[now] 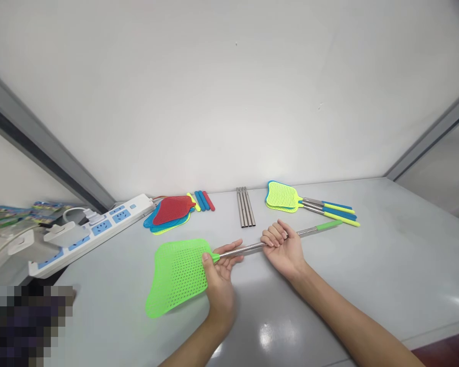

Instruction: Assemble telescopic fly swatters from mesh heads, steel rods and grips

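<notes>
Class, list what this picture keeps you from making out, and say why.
All in the head view:
1. Part of the green swatter's metal rod: hidden by the right hand.
2. Blue mesh in the left pile: largely covered by the red swatter head.
3. Colourful items: blurred, cut off by the left edge.
4. Lower-left corner: pixelated.

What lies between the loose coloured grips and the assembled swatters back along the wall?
In the head view, four metal tubes lie there side by side, with tabletop showing between them and the grips, and between them and the swatters.
</notes>
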`<state>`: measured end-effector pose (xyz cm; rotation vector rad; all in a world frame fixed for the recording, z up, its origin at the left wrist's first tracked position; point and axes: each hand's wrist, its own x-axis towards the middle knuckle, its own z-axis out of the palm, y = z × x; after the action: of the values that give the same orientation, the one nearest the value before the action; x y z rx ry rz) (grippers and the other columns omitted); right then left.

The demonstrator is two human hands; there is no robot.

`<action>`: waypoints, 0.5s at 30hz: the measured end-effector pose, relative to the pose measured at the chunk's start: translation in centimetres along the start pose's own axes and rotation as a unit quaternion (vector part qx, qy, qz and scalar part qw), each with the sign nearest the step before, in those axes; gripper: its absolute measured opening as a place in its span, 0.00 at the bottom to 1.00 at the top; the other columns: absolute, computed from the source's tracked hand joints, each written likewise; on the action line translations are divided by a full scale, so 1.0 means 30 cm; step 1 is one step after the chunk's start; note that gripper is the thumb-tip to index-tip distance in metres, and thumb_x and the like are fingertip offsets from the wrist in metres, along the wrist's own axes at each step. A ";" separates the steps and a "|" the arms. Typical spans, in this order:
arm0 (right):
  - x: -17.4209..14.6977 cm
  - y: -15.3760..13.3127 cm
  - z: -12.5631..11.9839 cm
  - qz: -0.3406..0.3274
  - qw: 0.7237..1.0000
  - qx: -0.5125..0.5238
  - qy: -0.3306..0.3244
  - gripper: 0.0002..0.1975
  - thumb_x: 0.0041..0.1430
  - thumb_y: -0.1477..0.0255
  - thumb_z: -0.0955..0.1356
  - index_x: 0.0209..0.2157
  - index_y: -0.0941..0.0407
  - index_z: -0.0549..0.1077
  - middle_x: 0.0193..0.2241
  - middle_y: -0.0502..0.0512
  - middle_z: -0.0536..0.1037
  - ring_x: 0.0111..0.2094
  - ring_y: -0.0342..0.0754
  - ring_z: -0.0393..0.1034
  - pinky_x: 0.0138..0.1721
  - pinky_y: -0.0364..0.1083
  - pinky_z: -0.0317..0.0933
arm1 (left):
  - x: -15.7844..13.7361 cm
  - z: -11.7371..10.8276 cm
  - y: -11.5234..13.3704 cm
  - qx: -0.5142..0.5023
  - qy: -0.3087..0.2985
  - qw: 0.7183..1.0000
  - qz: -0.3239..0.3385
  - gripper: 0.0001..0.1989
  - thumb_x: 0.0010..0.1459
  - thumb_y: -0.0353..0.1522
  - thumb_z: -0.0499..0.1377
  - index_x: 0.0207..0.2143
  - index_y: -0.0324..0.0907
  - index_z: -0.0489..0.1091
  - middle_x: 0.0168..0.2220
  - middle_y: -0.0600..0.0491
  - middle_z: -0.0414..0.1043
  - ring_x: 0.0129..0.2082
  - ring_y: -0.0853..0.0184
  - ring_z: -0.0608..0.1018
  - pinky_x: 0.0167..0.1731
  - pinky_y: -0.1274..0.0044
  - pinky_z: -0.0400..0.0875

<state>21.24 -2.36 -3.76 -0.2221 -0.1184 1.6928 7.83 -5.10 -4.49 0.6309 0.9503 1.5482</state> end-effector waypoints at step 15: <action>-0.010 0.033 0.003 0.025 1.000 -0.009 -0.004 0.18 0.55 0.73 0.59 0.16 0.56 0.45 0.13 0.44 0.47 0.16 0.39 0.48 0.22 0.40 0.53 | -0.026 0.021 0.008 0.008 0.002 1.000 -0.005 0.23 0.55 0.43 0.40 0.28 0.36 0.68 0.33 0.42 0.73 0.37 0.60 0.73 0.36 0.69 0.64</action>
<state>20.28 -2.79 -3.85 -0.2341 -0.1347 1.7427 8.37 -5.73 -3.87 0.6341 0.9684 1.5356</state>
